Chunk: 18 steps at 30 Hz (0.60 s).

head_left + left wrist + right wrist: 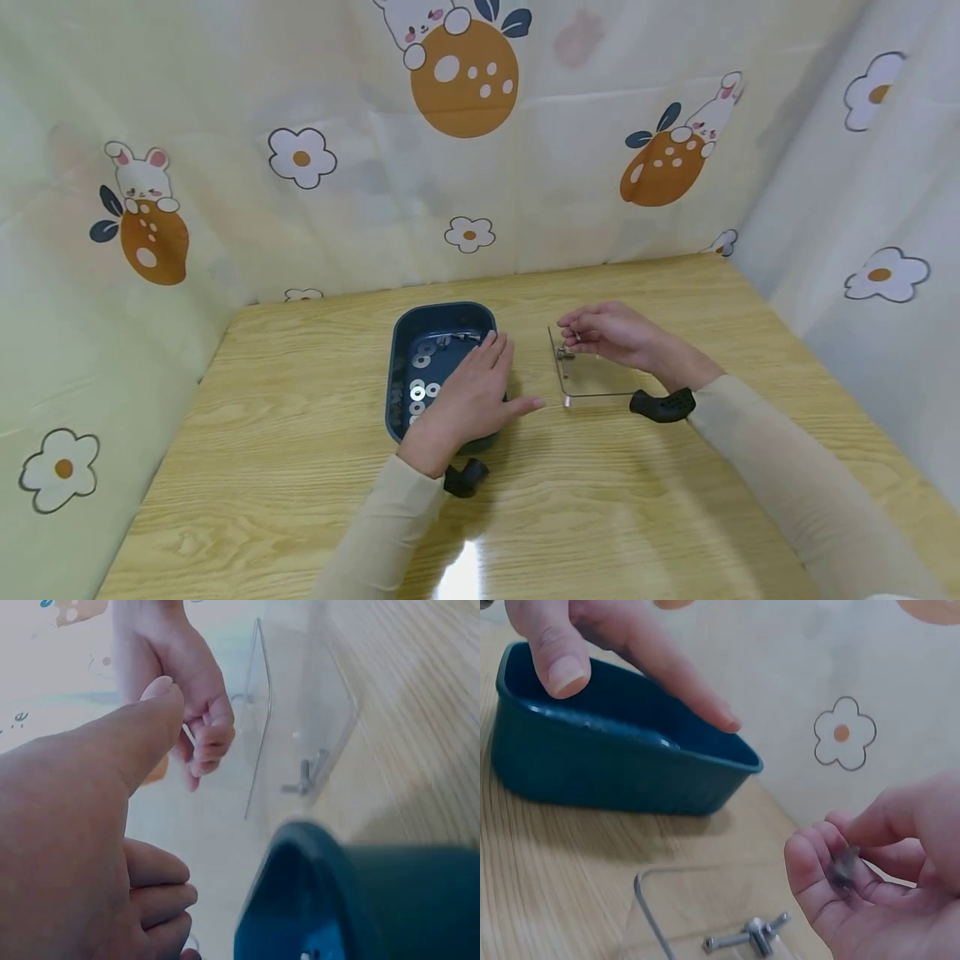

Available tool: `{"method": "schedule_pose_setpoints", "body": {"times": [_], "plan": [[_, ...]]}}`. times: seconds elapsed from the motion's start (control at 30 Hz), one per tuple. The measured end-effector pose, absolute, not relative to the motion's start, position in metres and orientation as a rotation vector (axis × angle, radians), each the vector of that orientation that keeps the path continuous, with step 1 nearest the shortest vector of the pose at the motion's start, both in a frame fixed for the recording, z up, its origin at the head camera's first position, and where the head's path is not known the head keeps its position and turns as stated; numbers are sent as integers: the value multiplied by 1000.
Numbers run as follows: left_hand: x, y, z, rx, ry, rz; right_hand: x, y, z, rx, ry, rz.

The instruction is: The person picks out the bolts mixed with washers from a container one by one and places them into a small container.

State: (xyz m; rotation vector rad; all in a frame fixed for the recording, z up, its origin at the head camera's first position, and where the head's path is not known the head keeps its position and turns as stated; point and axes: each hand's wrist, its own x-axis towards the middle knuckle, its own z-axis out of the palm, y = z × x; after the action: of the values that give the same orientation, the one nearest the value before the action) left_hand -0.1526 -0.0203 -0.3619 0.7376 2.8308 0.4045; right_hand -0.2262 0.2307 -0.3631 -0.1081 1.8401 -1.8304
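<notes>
Here's a wood-grain table (262,500), a pale curtain (225,100) printed with rabbits and flowers rising beyond its far edge. One blue tray (622,776) sits left of centre, at least five washers (422,362) inside, a few screws (472,337) toward its far end. To its right, one clear panel (600,379) with metal fittings (757,935) at its left side. And the hands: left hand (472,398) over the tray's right side, fingers extended, thumb spread; right hand (611,331) curls around one small metal piece (844,868) above the panel!
</notes>
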Motion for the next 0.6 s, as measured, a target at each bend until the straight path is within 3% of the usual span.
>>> {"method": "schedule_pose_setpoints", "body": {"times": [0.6], "plan": [[-154, 30, -374, 814, 2839, 313, -221, 237, -380, -53, 1900, -1705]]}}
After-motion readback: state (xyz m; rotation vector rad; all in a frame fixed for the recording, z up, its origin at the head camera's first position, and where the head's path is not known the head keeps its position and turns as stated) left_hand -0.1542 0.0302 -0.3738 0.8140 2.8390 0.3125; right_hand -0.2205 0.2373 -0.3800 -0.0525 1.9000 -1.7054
